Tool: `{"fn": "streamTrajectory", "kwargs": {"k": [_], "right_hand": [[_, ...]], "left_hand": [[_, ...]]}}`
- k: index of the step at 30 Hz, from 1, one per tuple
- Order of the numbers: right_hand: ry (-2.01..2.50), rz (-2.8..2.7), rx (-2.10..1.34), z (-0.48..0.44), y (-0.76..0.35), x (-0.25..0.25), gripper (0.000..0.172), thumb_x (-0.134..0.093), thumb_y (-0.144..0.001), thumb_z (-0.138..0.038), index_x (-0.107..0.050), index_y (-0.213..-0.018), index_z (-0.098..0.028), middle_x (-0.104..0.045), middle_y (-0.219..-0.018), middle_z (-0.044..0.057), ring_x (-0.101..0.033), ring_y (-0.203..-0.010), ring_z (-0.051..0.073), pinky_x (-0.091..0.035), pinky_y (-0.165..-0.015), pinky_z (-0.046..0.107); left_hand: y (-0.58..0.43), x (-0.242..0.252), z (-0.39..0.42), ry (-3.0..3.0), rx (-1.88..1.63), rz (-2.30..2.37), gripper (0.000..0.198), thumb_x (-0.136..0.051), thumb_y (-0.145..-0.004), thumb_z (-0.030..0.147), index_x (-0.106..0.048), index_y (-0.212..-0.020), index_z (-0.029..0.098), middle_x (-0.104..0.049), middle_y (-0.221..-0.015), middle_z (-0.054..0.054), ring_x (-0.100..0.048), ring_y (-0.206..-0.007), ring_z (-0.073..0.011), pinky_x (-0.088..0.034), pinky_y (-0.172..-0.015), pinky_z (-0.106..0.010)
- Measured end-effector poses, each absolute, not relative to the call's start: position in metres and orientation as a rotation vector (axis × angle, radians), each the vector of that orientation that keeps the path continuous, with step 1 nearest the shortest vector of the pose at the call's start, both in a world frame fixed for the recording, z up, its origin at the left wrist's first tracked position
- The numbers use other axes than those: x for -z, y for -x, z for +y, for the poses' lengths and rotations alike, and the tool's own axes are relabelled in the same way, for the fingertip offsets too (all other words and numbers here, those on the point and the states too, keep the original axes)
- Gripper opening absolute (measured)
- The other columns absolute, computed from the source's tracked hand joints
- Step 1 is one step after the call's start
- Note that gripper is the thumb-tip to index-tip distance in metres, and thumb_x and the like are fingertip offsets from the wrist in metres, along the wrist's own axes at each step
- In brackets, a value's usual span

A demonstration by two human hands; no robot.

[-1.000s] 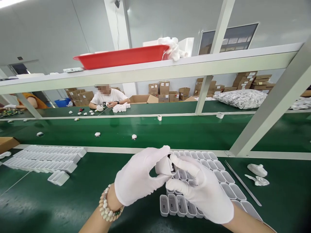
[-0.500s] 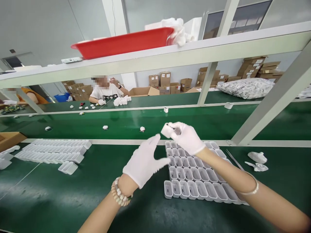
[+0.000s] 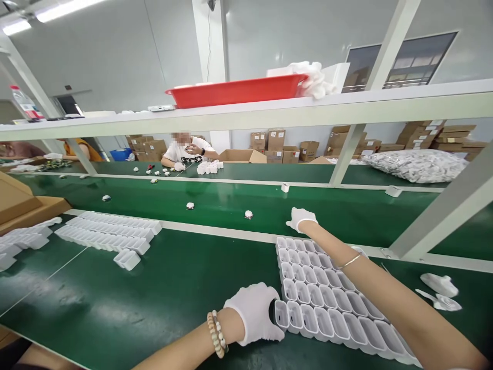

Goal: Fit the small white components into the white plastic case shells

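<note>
Green belt [image 3: 346,210]; right hand's [image 3: 301,219] grip hidden.

You are on a factory assembly line: a long green conveyor belt [image 3: 231,200] carries small white parts [image 3: 248,214], stacked cardboard boxes [image 3: 269,141] line the far wall, and another gloved worker [image 3: 185,149] sits opposite.

1. The scene is bright and evenly lit; ceiling lights [image 3: 57,11] glow at the top left.
2. Shadows on the green table [image 3: 154,303] are soft and faint, with a mild sheen.
3. The wide lens bends the shelf beam [image 3: 246,115] and stretches things near the edges.
4. Focus is sharp throughout, with little motion blur; one face is pixelated.
</note>
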State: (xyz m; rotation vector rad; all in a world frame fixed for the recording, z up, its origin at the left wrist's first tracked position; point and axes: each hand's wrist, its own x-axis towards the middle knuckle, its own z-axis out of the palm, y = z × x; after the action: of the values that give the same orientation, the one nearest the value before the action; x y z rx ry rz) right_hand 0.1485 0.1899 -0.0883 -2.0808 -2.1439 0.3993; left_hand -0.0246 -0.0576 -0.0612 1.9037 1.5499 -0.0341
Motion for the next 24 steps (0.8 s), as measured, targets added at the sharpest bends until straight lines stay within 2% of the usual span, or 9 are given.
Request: {"fn": "streamTrajectory", "kwargs": {"k": [2, 8, 14, 17, 20, 24], "right_hand": [[2.039, -2.204, -0.386, 0.199, -0.132, 0.089, 0.038, -0.064, -0.092, -0.031, -0.058, -0.125, -0.014, -0.059, -0.128, 0.012, -0.061, -0.111, 0.026, -0.052, -0.092, 0.047], [1.737, -2.364, -0.588, 0.209, -0.083, 0.099, 0.033, -0.061, -0.095, -0.031, -0.058, -0.126, -0.02, -0.059, -0.129, 0.009, -0.062, -0.108, 0.023, -0.054, -0.089, 0.043], [1.552, -2.295, -0.791, 0.205, -0.072, 0.104, 0.028, -0.059, -0.095, -0.032, -0.061, -0.12, -0.02, -0.062, -0.124, 0.008, -0.064, -0.103, 0.022, -0.055, -0.086, 0.041], [1.479, -2.193, -0.889, 0.199, -0.078, 0.101, 0.026, -0.059, -0.095, -0.033, -0.063, -0.117, -0.019, -0.063, -0.12, 0.007, -0.064, -0.1, 0.021, -0.056, -0.084, 0.04], [1.398, -2.058, -0.986, 0.188, -0.085, 0.094, 0.024, -0.059, -0.096, -0.033, -0.064, -0.113, -0.017, -0.066, -0.113, 0.006, -0.066, -0.092, 0.019, -0.057, -0.079, 0.037], [1.247, -1.875, -1.107, 0.167, -0.099, 0.079, 0.021, -0.059, -0.096, -0.033, -0.064, -0.106, -0.015, -0.068, -0.099, 0.004, -0.066, -0.079, 0.014, -0.058, -0.069, 0.031]], "left_hand": [[0.023, 0.061, -0.057, -1.879, 0.028, 1.557, 0.059, -0.08, -0.053, 0.051, -0.069, -0.107, 0.028, -0.067, -0.107, -0.006, -0.067, -0.092, -0.033, -0.055, -0.073, -0.04], [0.027, 0.061, -0.062, -1.877, -0.076, 1.607, 0.034, -0.073, -0.059, 0.041, -0.068, -0.09, 0.026, -0.07, -0.095, -0.003, -0.067, -0.082, -0.0264, -0.053, -0.067, -0.033], [0.053, 0.029, -0.062, -1.8, -0.444, 1.73, 0.024, -0.065, -0.066, 0.026, -0.059, -0.089, 0.022, -0.068, -0.083, 0.0, -0.064, -0.073, -0.0181, -0.049, -0.058, -0.025], [0.052, -0.001, -0.055, -1.92, -0.676, 1.641, 0.018, -0.065, -0.068, 0.02, -0.058, -0.085, 0.021, -0.068, -0.082, 0.001, -0.064, -0.075, -0.0163, -0.053, -0.067, -0.026], [0.044, -0.027, -0.046, -2.182, -0.88, 1.495, 0.023, -0.066, -0.07, 0.017, -0.061, -0.091, 0.022, -0.069, -0.091, 0.001, -0.065, -0.082, -0.0171, -0.054, -0.08, -0.032], [0.038, -0.037, -0.036, -2.428, -1.055, 1.328, 0.031, -0.066, -0.073, 0.016, -0.061, -0.103, 0.022, -0.069, -0.099, -0.001, -0.066, -0.087, -0.0175, -0.055, -0.082, -0.033]]}}
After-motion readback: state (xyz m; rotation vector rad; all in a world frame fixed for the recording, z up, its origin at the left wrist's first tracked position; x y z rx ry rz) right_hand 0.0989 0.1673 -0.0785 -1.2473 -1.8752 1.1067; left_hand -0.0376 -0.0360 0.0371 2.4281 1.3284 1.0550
